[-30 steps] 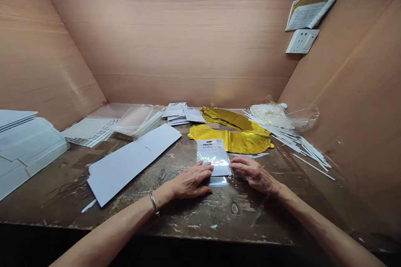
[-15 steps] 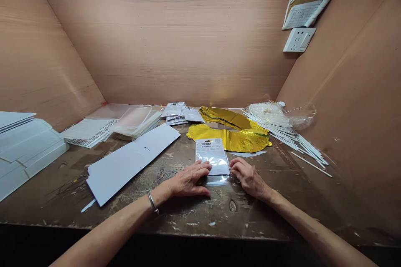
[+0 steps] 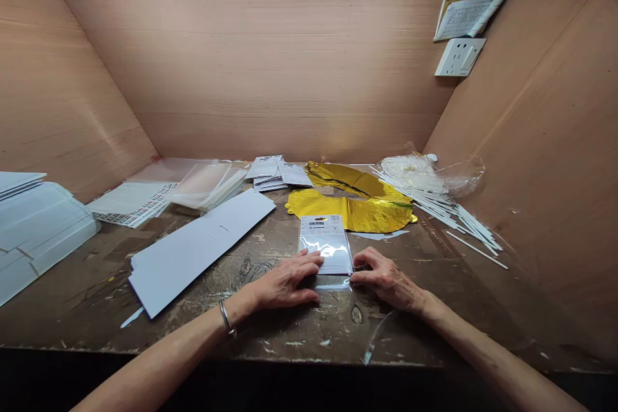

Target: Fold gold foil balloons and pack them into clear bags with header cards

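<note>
A clear plastic bag lies flat in front of me with a white printed card inside, its hang hole at the far end. The bag's transparent flap extends toward me past the card. My left hand rests on the bag's left side, fingers stretched out over the card and thumb apart. At the near right corner, the thumb and forefinger of my right hand are pinched together on the bag's edge by the flap. A thin clear strip lies below my right hand, near the table's front edge.
Gold foil balloons lie just beyond the bag. White sticks are at the right, printed packets at the back. To the left are white card sheets, clear plastic sleeves and a pale stack. Wooden panels enclose the table.
My right hand has shifted slightly toward me, its thumb and forefinger now at the bag's near corner. The clear strip now shows near the table edge. The view has tilted slightly downward.
</note>
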`<state>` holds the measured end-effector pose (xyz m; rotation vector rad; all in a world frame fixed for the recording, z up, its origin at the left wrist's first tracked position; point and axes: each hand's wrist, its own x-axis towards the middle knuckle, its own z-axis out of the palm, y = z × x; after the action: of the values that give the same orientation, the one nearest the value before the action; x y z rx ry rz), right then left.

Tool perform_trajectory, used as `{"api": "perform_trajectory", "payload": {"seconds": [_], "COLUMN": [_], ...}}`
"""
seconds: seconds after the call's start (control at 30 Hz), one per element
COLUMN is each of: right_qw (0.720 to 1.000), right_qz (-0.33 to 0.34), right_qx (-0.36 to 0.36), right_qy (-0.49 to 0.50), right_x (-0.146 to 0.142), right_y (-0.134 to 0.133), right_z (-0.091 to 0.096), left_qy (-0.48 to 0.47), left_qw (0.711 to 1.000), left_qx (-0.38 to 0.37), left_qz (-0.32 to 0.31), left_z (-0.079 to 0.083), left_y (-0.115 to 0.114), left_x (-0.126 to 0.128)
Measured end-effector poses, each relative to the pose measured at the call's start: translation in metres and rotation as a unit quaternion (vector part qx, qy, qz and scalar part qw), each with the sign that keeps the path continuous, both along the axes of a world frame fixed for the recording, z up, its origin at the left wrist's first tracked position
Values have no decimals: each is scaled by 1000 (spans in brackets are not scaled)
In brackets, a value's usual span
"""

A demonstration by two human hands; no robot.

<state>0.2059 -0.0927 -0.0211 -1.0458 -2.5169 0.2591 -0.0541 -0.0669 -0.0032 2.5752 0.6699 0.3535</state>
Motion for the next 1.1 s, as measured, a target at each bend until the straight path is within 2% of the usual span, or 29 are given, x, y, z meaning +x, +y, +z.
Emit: {"api": "perform_trajectory", "payload": {"seconds": [0.1, 0.27, 0.47, 0.67, 0.8, 0.97, 1.1], "right_qw": [1000, 999, 997, 997, 997, 997, 994], "right_qz": [-7, 17, 49, 47, 41, 17, 22], "right_qx": [7, -35, -7, 42, 59, 0, -45], "right_qy": [19, 33, -55, -49, -23, 73, 95], "right_x": [-5, 5, 12, 4, -4, -3, 4], "right_y": [1, 1, -8, -8, -7, -5, -9], "right_z": [-1, 4, 9, 4, -4, -5, 4], "left_qy": [2, 5, -2, 8, 7, 44, 52], "left_qw": [1000, 999, 999, 999, 997, 987, 985], "left_qx": [-1, 26, 42, 42, 76, 146, 157], "left_qz": [-5, -21, -15, -13, -33, -56, -44], "left_z": [0, -5, -9, -7, -3, 0, 1], "left_y": [1, 4, -1, -6, -8, -12, -15], "left_x": [-1, -3, -4, -4, -3, 2, 6]}}
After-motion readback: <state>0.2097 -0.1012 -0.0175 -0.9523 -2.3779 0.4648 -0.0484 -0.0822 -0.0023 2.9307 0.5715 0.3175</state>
